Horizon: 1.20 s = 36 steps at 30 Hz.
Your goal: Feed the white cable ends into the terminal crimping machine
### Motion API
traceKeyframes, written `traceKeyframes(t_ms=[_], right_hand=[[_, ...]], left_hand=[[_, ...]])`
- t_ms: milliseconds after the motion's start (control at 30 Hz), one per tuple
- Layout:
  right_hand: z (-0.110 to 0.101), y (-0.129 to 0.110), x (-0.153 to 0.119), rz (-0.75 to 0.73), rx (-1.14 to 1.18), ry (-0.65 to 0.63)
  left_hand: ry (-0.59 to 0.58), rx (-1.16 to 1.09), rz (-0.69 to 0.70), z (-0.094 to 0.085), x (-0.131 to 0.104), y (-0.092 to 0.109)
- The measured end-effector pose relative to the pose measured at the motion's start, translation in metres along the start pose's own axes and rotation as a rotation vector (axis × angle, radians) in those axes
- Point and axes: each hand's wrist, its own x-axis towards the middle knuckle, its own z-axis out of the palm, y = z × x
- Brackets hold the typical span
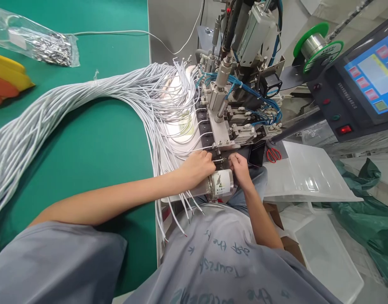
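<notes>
A thick bundle of white cables (pixel 99 88) fans out from the table to the front of a soldering machine (pixel 222 131). My left hand (pixel 198 169) is closed on one white cable (pixel 217 160), whose end sticks out to the right past my fingers. Close to that cable's bare tip, my right hand (pixel 240 166) is pinched shut; whatever is between its fingers is too small to make out. Black holder blocks (pixel 201 115) along the machine's edge carry several cable ends. Just below both hands lies a clear jar with a white label (pixel 222 183).
On the green table (pixel 102 135) lie a bag of small metal parts (pixel 53 48) and yellow and orange pieces (pixel 9 76). Right of the machine are a solder wire spool (pixel 319 46), a control screen (pixel 374 76), red-handled scissors (pixel 273 155) and a translucent sheet (pixel 314 173).
</notes>
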Motion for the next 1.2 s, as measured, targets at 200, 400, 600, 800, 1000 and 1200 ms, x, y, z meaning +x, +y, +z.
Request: traceKeyframes(t_ms=[200, 400, 600, 800, 1000, 1200], right_hand=[[0.005, -0.004, 0.002, -0.057, -0.045, -0.063], [-0.002, -0.018, -0.035, -0.226, -0.192, 0.361], [0.037, -0.029, -0.114, -0.171, -0.495, -0.063], [0.058, -0.013, -0.124, -0.111, -0.547, -0.253], [0.039, -0.03, -0.12, -0.155, -0.557, -0.158], [0.001, -0.056, -0.082, -0.242, -0.245, 0.165]], left_hand=[[0.041, 0.027, -0.008, 0.001, -0.002, 0.004], [-0.002, 0.022, -0.106, -0.008, -0.003, -0.001], [-0.063, -0.005, -0.267, -0.008, 0.003, -0.005], [0.02, -0.093, -0.203, -0.011, 0.003, -0.002], [0.304, -0.384, 0.036, -0.017, -0.005, 0.01], [0.435, -0.629, 0.145, -0.008, -0.004, 0.008]])
